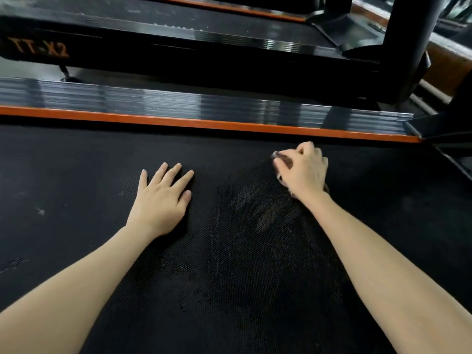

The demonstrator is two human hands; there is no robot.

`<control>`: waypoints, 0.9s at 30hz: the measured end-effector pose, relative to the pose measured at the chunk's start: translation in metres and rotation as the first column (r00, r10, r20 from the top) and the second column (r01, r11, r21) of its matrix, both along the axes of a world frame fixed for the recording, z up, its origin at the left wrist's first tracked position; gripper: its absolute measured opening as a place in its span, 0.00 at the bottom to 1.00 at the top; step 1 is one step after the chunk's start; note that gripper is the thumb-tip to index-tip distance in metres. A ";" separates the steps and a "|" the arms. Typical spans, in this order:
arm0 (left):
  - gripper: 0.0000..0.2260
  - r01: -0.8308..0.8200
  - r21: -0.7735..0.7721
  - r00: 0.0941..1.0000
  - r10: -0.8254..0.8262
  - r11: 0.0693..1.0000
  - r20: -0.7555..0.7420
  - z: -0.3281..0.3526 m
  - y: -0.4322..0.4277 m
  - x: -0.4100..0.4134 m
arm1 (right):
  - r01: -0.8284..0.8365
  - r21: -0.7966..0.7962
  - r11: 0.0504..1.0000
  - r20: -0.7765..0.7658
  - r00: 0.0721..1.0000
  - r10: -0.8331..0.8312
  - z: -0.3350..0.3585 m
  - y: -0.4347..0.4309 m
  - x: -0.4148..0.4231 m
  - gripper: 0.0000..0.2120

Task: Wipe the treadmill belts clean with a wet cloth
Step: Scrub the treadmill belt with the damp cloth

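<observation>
Wiping looks barely begun.
Your right hand (302, 172) grips the cloth (286, 160) beside wet streaks (255, 208); left hand (163, 198) lies flat; most of the belt (229, 290) remains.

On my feed, the treadmill belt (229, 277) fills the frame in matte black, its surface stamped with a fine, regular mesh of tiny dots. A patch of paler grey-brown streaks (255, 208) breaks the black near the middle. What little I can see of the cloth (282, 158) reads as a dull grey-brown. A bright orange strip (204, 123) borders the belt's far edge. Beyond it runs a glossy silver-grey side rail (178, 100) lined with thin parallel ribs. The neighbouring treadmill (229, 65) is black, with orange "TT-X2" lettering (38, 48) and its own orange trim (229, 6). A black post (408, 21) stands at upper right.
</observation>
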State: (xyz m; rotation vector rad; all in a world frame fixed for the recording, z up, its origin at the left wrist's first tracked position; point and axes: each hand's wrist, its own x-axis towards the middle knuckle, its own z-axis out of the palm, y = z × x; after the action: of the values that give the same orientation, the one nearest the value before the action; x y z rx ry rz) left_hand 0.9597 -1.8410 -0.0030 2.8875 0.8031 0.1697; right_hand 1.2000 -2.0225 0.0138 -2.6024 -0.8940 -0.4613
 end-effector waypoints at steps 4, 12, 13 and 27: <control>0.30 -0.008 0.003 1.000 0.008 1.000 -0.015 0.001 0.000 0.001 | 0.025 -0.052 0.998 -0.049 0.998 -0.028 0.002 0.003 0.005 0.24; 0.37 -0.009 0.027 1.000 0.009 1.000 -0.006 -0.003 0.001 0.002 | 0.143 0.062 0.988 -0.120 0.984 -0.135 0.002 0.035 0.018 0.15; 0.37 -0.009 0.031 1.000 0.009 0.999 -0.005 -0.003 0.001 0.003 | 0.175 0.082 0.981 -0.141 0.977 -0.162 0.003 0.044 0.017 0.14; 0.35 0.015 0.000 0.999 -0.015 1.000 0.040 -0.002 0.002 -0.001 | -0.239 0.009 0.971 -0.036 0.970 0.239 -0.001 0.097 -0.022 0.12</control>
State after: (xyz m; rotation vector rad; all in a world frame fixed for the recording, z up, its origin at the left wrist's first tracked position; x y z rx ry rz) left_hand 0.9588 -1.8390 -0.0047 2.8796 0.7740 0.2258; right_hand 1.1781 -1.9254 0.0130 -2.4479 -1.1741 -0.3478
